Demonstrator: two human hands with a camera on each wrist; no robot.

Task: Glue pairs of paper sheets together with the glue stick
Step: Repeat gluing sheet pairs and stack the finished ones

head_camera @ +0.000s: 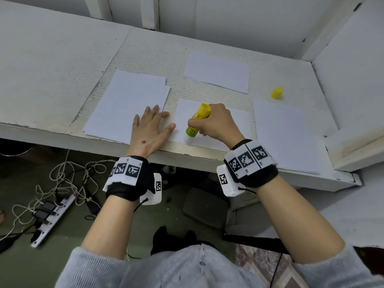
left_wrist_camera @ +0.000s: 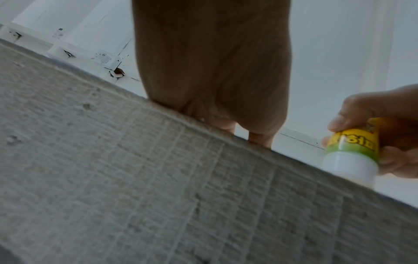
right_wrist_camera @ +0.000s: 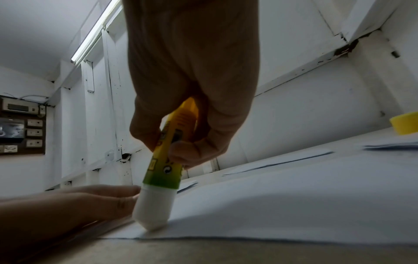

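Note:
My right hand [head_camera: 209,123] grips a yellow and green glue stick [head_camera: 196,123], tilted, with its white tip pressed on the near left corner of a white sheet [head_camera: 224,129] at the desk's front edge. In the right wrist view the glue stick [right_wrist_camera: 162,180] touches the sheet [right_wrist_camera: 282,205] close to its edge. My left hand [head_camera: 150,127] lies flat with spread fingers, its thumb on that sheet's left edge and its fingers on a paper stack [head_camera: 124,104] to the left. The left wrist view shows the glue stick [left_wrist_camera: 353,151] at the right.
The yellow cap [head_camera: 277,92] stands at the back right of the desk [head_camera: 52,65]. Another sheet [head_camera: 217,72] lies behind, and a paper pile [head_camera: 286,134] lies to the right by a white ledge [head_camera: 353,142]. Cables and a power strip [head_camera: 52,219] lie on the floor.

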